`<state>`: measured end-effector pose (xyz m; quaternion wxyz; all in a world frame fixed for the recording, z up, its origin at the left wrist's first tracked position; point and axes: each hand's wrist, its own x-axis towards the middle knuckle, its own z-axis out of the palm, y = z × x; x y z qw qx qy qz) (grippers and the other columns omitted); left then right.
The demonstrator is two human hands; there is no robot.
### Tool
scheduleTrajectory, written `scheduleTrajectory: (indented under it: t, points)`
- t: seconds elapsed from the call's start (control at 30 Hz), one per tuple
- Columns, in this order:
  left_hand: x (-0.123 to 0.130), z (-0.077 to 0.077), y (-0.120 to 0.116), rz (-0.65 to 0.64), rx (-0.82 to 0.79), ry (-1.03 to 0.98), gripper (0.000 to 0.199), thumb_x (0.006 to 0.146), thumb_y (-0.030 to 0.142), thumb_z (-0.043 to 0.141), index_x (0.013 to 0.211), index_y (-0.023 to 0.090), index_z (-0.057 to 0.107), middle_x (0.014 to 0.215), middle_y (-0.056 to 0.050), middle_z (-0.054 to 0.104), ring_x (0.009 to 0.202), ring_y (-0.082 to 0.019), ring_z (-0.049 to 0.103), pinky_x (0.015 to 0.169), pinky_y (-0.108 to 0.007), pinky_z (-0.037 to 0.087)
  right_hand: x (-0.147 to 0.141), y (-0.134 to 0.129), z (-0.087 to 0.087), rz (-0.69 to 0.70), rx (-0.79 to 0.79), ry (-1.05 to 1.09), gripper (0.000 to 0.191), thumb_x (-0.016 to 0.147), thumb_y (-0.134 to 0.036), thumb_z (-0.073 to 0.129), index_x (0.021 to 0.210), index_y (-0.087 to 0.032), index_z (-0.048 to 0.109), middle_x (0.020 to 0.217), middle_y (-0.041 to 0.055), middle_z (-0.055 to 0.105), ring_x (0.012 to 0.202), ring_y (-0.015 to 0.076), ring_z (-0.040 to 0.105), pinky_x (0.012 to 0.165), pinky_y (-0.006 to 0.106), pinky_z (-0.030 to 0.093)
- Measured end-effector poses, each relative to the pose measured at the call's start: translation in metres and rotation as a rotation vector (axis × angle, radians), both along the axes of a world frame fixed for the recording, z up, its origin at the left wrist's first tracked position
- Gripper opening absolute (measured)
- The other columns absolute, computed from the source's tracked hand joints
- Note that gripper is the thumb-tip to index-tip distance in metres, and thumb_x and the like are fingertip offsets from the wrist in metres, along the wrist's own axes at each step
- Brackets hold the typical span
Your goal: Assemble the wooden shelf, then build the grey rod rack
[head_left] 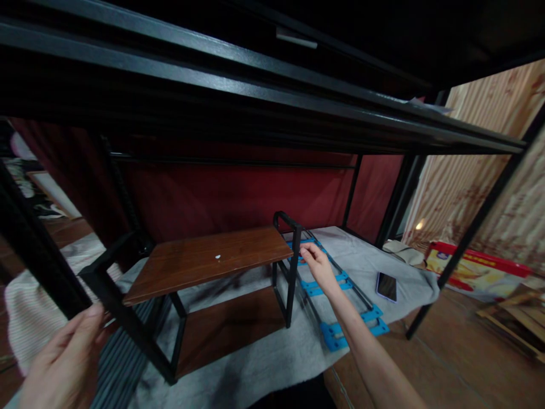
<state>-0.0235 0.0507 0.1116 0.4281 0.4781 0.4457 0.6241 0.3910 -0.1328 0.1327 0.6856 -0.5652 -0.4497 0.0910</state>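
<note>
A small two-tier shelf with brown wooden boards (221, 254) and black metal side frames stands on a grey cloth (340, 244). A small white spot lies on its upper board. Against the outer side of the left frame (138, 329), my left hand (63, 358) has thumb and fingers closed together; what they pinch is hidden. My right hand (315, 262) is at the outer side of the right frame (292, 278), level with the upper board's edge. Its fingertips are pinched together, and anything between them is too small to make out.
A large black metal rack (255, 96) spans overhead, with a dark red curtain (242, 196) behind. Blue-ended metal racks (334, 335) and a phone (386, 287) lie at right. Grey rods (123, 369) lie at left. A red and yellow box (477, 270) sits on the floor.
</note>
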Motion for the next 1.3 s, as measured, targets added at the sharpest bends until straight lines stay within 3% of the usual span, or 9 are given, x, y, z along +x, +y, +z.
scheduleTrajectory:
  t: [0.1,0.23,0.5,0.67,0.83,1.3]
  points:
    - [0.005,0.009,-0.014,-0.051,-0.012,-0.176,0.035,0.058,0.052,0.084,0.084,0.031,0.073,0.095,0.009,0.074,0.105,-0.019,0.064,0.109,-0.037,0.044,0.001,0.000,0.000,0.009,-0.005,-0.002,0.036,0.080,-0.057,0.060,0.091,-0.024,0.067,0.092,0.0037,0.064,0.083,0.0207,0.059,0.067,0.032,0.053]
    - [0.008,0.012,-0.021,-0.056,0.013,-0.200,0.033,0.058,0.048,0.084,0.085,0.032,0.074,0.095,0.009,0.074,0.109,-0.020,0.063,0.112,-0.038,0.041,0.001,0.001,0.001,0.010,-0.028,-0.002,0.037,0.080,-0.060,0.059,0.087,-0.024,0.065,0.089,0.0029,0.063,0.081,0.0203,0.058,0.067,0.031,0.052]
    - [0.004,0.008,-0.015,-0.061,-0.013,-0.194,0.036,0.056,0.050,0.086,0.085,0.031,0.075,0.093,0.010,0.073,0.095,-0.012,0.064,0.101,-0.025,0.047,-0.002,-0.001,0.002,-0.004,-0.023,-0.002,0.036,0.081,-0.059,0.059,0.089,-0.024,0.065,0.089,0.0031,0.063,0.081,0.0206,0.058,0.066,0.031,0.052]
    - [0.010,0.015,-0.028,-0.047,0.010,-0.232,0.035,0.058,0.043,0.086,0.086,0.027,0.074,0.092,0.006,0.073,0.093,-0.014,0.063,0.099,-0.027,0.048,-0.005,-0.003,0.004,-0.004,-0.029,-0.002,0.042,0.080,-0.061,0.059,0.095,-0.024,0.067,0.090,0.0039,0.064,0.083,0.0214,0.059,0.067,0.032,0.053]
    - [0.014,0.022,-0.041,-0.072,-0.016,-0.221,0.036,0.061,0.041,0.085,0.090,0.022,0.073,0.091,0.004,0.072,0.088,-0.011,0.060,0.089,-0.019,0.046,-0.003,-0.007,0.001,-0.002,-0.043,-0.024,0.043,0.080,-0.063,0.059,0.093,-0.022,0.066,0.090,0.0045,0.065,0.079,0.0208,0.059,0.066,0.032,0.053]
    - [0.011,0.016,-0.042,-0.095,0.103,-0.177,0.039,0.070,0.041,0.078,0.101,0.018,0.073,0.102,-0.006,0.072,0.092,-0.016,0.064,0.088,-0.027,0.047,0.006,-0.011,-0.001,-0.004,-0.116,-0.085,0.043,0.081,-0.063,0.059,0.094,-0.023,0.066,0.093,0.0070,0.067,0.078,0.0218,0.062,0.068,0.034,0.053]
